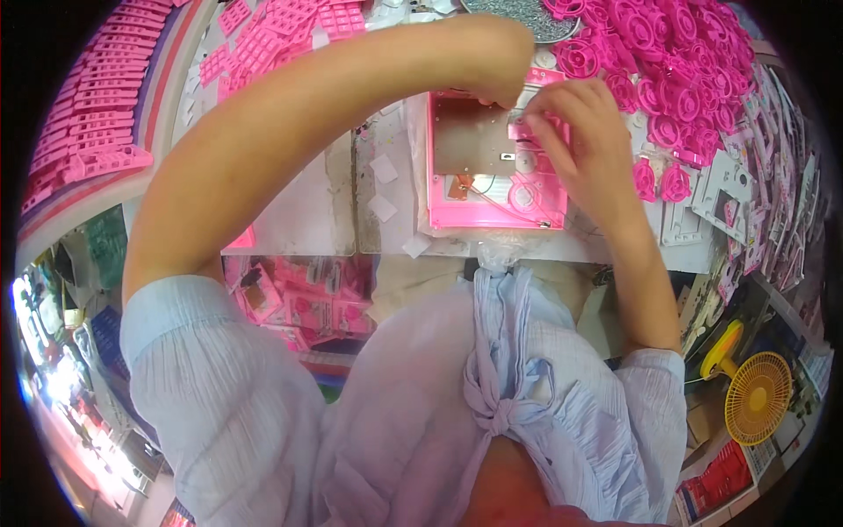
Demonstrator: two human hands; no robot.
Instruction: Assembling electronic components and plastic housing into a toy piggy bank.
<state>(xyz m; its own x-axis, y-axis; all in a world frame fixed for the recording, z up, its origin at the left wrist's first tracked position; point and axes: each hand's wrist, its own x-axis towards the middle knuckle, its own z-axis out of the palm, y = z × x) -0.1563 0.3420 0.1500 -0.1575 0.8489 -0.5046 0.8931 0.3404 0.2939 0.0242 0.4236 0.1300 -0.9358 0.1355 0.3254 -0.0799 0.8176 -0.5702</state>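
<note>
A shallow pink plastic casing (pixel 448 214) lies on the white worktable in front of me. Inside it are a smooth brownish-grey plate (pixel 468 145), a small white slotted piece (pixel 507 157) and thin wires (pixel 514 211) near a round pink part (pixel 524 195). Over the casing's far edge, my left hand (pixel 499 61) is closed; its fingertips are turned away, so what they hold is hidden. My right hand (pixel 587 123) bends over the casing's right side, thumb and fingertips drawn together close to the left hand. Anything between them is too small to make out.
A round metal tray (pixel 527 18) of small silvery bits stands beyond the casing. Magenta ring-shaped parts (pixel 680 79) pile up at far right, above stacked white panels (pixel 724 193). Pink grid-like pieces (pixel 272 35) and pink rows (pixel 97 132) fill the left. A yellow fan (pixel 757 398) is lower right.
</note>
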